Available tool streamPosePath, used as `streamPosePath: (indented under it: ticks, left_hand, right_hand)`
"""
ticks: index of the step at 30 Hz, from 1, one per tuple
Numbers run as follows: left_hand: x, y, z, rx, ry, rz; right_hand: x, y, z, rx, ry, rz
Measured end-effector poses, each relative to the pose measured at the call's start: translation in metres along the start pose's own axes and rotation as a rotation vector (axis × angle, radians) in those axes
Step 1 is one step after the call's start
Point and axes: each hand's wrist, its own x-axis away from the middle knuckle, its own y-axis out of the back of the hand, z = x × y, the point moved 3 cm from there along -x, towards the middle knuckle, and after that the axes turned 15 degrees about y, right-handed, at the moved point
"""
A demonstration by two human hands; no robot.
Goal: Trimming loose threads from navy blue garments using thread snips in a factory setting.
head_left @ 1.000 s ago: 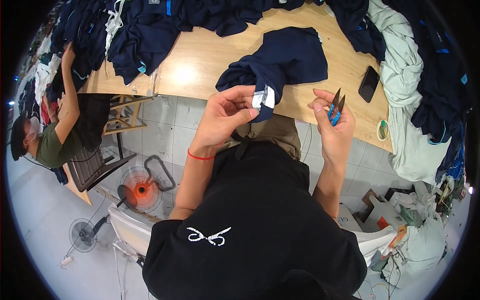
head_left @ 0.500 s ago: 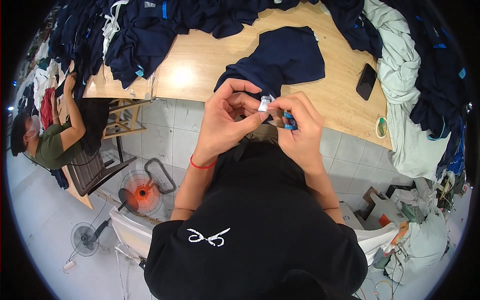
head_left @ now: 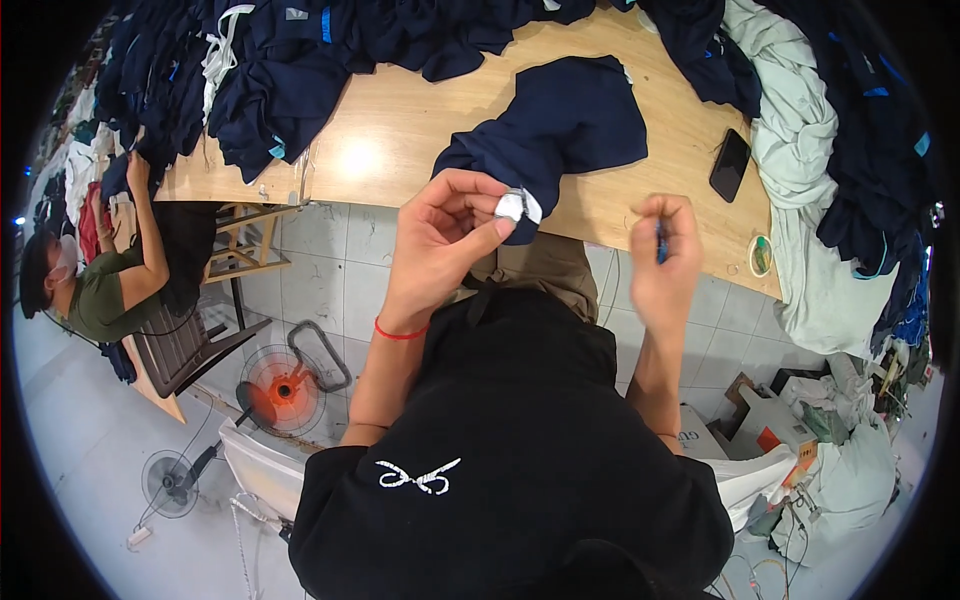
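While the left hand (head_left: 432, 235) pinched the navy garment (head_left: 578, 115) by its white edge (head_left: 512, 206), the right hand (head_left: 674, 265), closed around a blue tool (head_left: 661, 243), stood apart, rightward.

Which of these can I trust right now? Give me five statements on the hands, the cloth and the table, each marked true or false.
1. The left hand pinches a white tag at the near end of the dark blue garment. True.
2. The right hand is touching the white tag. False: it is apart from it, off to the right, with a blue tool, mostly hidden, in its grasp.
3. A black phone lies on the table, to the right of the garment. True.
4. The red band is on the right wrist. False: it is on the left wrist.
5. The garment is entirely off the table. False: much of it lies spread on the tabletop.
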Motion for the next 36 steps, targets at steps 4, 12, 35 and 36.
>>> streamPosePath:
  ticks: [4,12,35,36]
  left_hand:
    - [-0.003,-0.015,0.001,0.091,0.010,-0.044]
    - [-0.006,-0.040,0.011,0.272,-0.007,0.010]
    - [-0.005,-0.041,0.013,0.139,-0.121,-0.057]
    - [-0.005,-0.041,0.013,0.139,-0.121,-0.057]
  right_hand:
    - [0.015,-0.031,0.037,0.007,0.045,0.068]
    - [0.015,-0.044,0.049,0.317,0.309,0.032]
    - [0.016,-0.048,0.052,0.539,0.434,0.006]
    - [0.016,-0.049,0.052,0.539,0.435,0.006]
